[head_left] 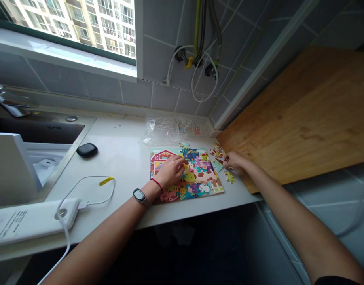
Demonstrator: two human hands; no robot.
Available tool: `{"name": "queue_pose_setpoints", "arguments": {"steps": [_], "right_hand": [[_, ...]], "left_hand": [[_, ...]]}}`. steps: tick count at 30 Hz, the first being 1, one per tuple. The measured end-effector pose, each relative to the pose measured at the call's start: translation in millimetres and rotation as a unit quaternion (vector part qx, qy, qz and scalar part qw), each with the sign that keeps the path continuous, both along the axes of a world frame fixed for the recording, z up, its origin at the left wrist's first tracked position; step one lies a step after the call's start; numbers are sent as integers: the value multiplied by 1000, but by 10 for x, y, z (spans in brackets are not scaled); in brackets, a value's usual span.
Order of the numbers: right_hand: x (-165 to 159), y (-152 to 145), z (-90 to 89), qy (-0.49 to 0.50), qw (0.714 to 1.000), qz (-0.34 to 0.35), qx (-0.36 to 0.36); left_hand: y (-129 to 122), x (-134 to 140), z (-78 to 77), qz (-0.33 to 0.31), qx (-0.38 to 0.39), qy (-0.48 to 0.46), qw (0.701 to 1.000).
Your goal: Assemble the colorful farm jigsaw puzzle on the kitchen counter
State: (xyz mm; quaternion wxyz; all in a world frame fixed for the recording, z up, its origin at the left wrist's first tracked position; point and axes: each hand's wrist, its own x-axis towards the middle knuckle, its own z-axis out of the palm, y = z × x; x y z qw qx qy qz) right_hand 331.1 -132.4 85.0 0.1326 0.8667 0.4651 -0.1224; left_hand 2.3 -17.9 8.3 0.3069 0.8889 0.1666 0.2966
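A colourful jigsaw puzzle [200,178] with farm animals and a red barn lies on the white counter. My left hand [171,171] rests over its left half, fingers curled together; whatever may be under them is hidden. To the right of the puzzle, loose puzzle pieces [218,150] lie in a small pile. My right hand [233,160] is at this pile with its fingertips closed on a dark red puzzle piece. Another yellow-green puzzle piece [229,177] lies just below that hand. A few pieces also touch the puzzle's top edge.
Crumpled clear plastic packaging [161,130] lies behind the puzzle. A wooden board [300,122] leans at the right. On the left are a black oval case [87,150], a white power bank [36,219] with a cable, and a sink [51,130]. The counter's front edge [200,211] runs close to the puzzle.
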Motion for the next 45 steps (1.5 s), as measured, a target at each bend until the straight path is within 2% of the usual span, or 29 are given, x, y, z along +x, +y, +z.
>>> {"name": "queue_pose_setpoints", "arguments": {"steps": [4, 7, 8, 10, 13, 23, 29, 40, 45], "right_hand": [[-145, 51, 98, 4, 998, 33, 55], [-424, 121, 92, 37, 990, 104, 88], [-538, 141, 66, 61, 983, 143, 95], [-755, 172, -12, 140, 948, 262, 116], [-956, 194, -132, 179, 923, 317, 125], [-837, 234, -234, 235, 916, 309, 104], [-795, 219, -284, 249, 915, 294, 118], [-761, 257, -259, 262, 914, 292, 99], [-677, 210, -218, 251, 904, 310, 152]], "left_hand": [[-7, 0, -9, -9, 14, 5, 1000], [-17, -5, -25, -9, 47, 16, 999], [-22, -5, -35, -8, 54, 19, 998], [-33, -3, -58, -10, 61, 21, 998], [-50, 8, -93, -19, 66, 23, 997], [-56, 12, -98, -23, 45, 43, 998], [-73, 13, -109, -21, 49, 52, 997], [-76, 9, -80, -29, 47, 55, 997], [-75, 10, -71, -31, 44, 51, 997]]}}
